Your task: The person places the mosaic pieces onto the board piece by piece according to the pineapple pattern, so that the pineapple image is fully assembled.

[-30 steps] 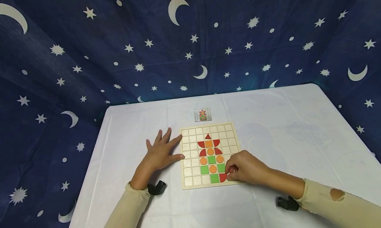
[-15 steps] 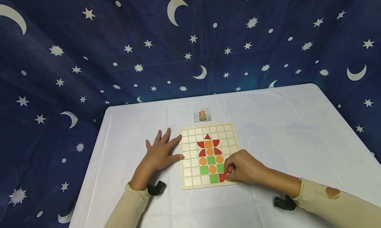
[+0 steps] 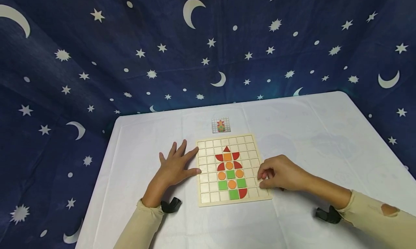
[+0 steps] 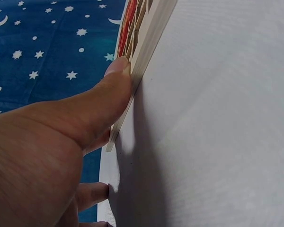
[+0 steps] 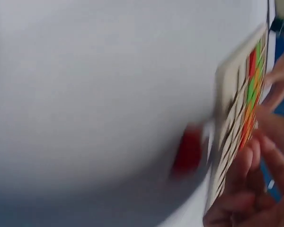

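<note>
A pale wooden grid board [image 3: 208, 197] lies on the table, bearing flat red, orange and green pieces. My left hand [image 3: 173, 168] is spread at its left side, with thumb and index fingertip touching the frame. In the left wrist view the thumb [image 4: 116, 87] presses that edge. My right hand [image 3: 284, 173] hovers over the board's right edge, fingers loosely bent, with nothing visible between thumb and fingertips. A red quarter-circle piece [image 3: 242, 193] sits in the bottom row beside a green square [image 3: 234, 194]. A blurred red object [image 5: 188, 149] appears beside the board in the right wrist view.
A small pattern card [image 3: 221, 125] with a similar coloured figure lies beyond the board. White cloth [image 3: 312, 133] covers the table. A dark blue curtain [image 3: 169, 35] with moons and stars hangs behind it.
My right hand has let go of the red quarter-circle in the bottom row and moved right and slightly away from me. My left hand stays in place.
</note>
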Demonstrator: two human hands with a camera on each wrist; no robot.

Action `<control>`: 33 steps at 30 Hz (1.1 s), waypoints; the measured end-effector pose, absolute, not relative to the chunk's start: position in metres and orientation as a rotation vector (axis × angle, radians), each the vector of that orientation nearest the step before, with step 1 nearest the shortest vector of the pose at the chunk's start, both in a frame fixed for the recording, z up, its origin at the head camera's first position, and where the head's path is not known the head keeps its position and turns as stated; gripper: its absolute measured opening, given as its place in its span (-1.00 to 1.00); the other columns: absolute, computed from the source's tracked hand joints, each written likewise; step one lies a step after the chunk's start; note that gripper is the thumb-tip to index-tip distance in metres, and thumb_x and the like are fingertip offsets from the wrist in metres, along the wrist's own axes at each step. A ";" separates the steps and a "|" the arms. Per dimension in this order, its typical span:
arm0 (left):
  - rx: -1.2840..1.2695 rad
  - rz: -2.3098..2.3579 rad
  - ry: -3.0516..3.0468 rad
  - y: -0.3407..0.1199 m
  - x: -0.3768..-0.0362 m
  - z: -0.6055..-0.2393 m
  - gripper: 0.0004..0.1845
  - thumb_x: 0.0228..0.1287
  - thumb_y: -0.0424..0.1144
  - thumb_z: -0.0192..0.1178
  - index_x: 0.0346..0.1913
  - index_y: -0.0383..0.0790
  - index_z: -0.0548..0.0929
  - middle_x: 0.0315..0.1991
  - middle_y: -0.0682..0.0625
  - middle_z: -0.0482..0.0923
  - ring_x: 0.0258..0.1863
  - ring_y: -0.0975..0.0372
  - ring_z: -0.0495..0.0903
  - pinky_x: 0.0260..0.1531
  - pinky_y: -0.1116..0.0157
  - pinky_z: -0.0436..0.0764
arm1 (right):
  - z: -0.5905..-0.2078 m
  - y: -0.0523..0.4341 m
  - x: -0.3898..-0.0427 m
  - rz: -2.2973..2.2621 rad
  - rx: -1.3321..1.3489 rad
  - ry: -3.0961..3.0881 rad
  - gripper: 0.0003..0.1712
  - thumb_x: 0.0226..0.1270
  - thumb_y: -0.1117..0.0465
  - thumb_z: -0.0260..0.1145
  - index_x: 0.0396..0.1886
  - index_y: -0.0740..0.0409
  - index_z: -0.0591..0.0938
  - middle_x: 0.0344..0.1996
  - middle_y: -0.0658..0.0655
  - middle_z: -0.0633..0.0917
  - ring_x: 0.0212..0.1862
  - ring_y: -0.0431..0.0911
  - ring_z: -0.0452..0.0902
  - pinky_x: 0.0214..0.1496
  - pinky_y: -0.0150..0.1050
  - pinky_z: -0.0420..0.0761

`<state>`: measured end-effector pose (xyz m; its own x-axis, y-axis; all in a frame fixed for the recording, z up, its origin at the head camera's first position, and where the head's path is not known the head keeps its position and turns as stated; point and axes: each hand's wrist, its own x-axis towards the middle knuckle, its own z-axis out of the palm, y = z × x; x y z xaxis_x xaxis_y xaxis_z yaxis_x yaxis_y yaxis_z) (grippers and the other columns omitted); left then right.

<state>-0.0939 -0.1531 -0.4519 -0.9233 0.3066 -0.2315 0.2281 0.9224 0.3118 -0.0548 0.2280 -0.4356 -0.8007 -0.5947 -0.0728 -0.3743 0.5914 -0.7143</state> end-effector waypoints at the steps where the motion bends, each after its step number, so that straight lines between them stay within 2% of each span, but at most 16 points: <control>1: 0.400 0.407 2.806 -0.153 -0.094 -0.452 -0.08 0.13 0.40 0.33 0.55 0.27 0.32 0.67 -0.15 -0.06 0.64 -0.25 -0.19 0.29 -0.61 -0.17 | -0.435 0.236 -0.057 -1.015 -0.807 2.510 -0.78 0.03 0.16 0.65 -0.39 -0.19 0.75 -0.52 -0.26 0.61 -0.49 -0.36 0.46 -0.45 -0.42 0.50; 8: 0.403 0.393 2.803 -0.152 -0.094 -0.454 -0.08 0.13 0.41 0.32 0.55 0.28 0.31 0.67 -0.14 -0.07 0.64 -0.25 -0.19 0.29 -0.61 -0.17 | -0.438 0.280 -0.064 -0.895 -0.911 2.402 -0.66 0.00 0.13 0.68 -0.22 -0.20 0.75 -0.38 -0.20 0.64 -0.39 -0.31 0.51 -0.35 -0.44 0.56; 15: 0.408 0.388 2.804 -0.153 -0.095 -0.454 -0.08 0.14 0.41 0.31 0.55 0.27 0.30 0.67 -0.14 -0.07 0.64 -0.25 -0.19 0.28 -0.61 -0.16 | -0.446 0.282 -0.065 -0.845 -0.925 2.486 -0.71 0.05 0.17 0.65 -0.28 -0.24 0.75 -0.36 -0.27 0.63 -0.37 -0.36 0.48 -0.33 -0.45 0.54; 21: 0.403 0.394 2.803 -0.153 -0.095 -0.455 -0.08 0.13 0.41 0.32 0.55 0.28 0.31 0.67 -0.14 -0.07 0.64 -0.25 -0.19 0.29 -0.61 -0.18 | -0.447 0.277 -0.079 -0.764 -0.807 2.686 -0.73 0.07 0.10 0.65 -0.35 -0.19 0.68 -0.45 -0.23 0.54 -0.39 -0.31 0.42 -0.33 -0.43 0.46; 26: 0.397 0.396 2.799 -0.154 -0.095 -0.455 -0.07 0.13 0.41 0.32 0.55 0.29 0.30 0.68 -0.13 -0.08 0.64 -0.24 -0.21 0.29 -0.61 -0.19 | -0.448 0.271 -0.086 -0.756 -0.734 2.704 -0.61 0.08 0.01 0.64 -0.43 -0.17 0.50 -0.62 -0.25 0.39 -0.50 -0.36 0.30 -0.41 -0.42 0.33; 29: 0.400 0.397 2.802 -0.154 -0.095 -0.454 -0.07 0.13 0.40 0.33 0.55 0.28 0.30 0.67 -0.14 -0.07 0.64 -0.25 -0.20 0.28 -0.61 -0.18 | -0.449 0.262 -0.088 -0.848 -0.703 2.735 -0.66 0.08 0.04 0.64 -0.42 -0.22 0.55 -0.63 -0.26 0.43 -0.51 -0.36 0.32 -0.41 -0.42 0.35; 33: 0.406 0.398 2.807 -0.154 -0.095 -0.454 -0.08 0.13 0.40 0.33 0.55 0.27 0.31 0.67 -0.15 -0.06 0.64 -0.26 -0.19 0.27 -0.62 -0.16 | -0.443 0.240 -0.086 -1.113 -0.612 2.695 -0.80 0.10 0.14 0.62 -0.39 -0.20 0.72 -0.56 -0.20 0.60 -0.51 -0.25 0.49 -0.44 -0.38 0.52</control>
<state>-0.0946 -0.1539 -0.4536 -0.9224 0.3109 -0.2294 0.2348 0.9226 0.3061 -0.0859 0.2405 -0.4433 -0.9030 -0.4296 0.0056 -0.3084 0.6391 -0.7046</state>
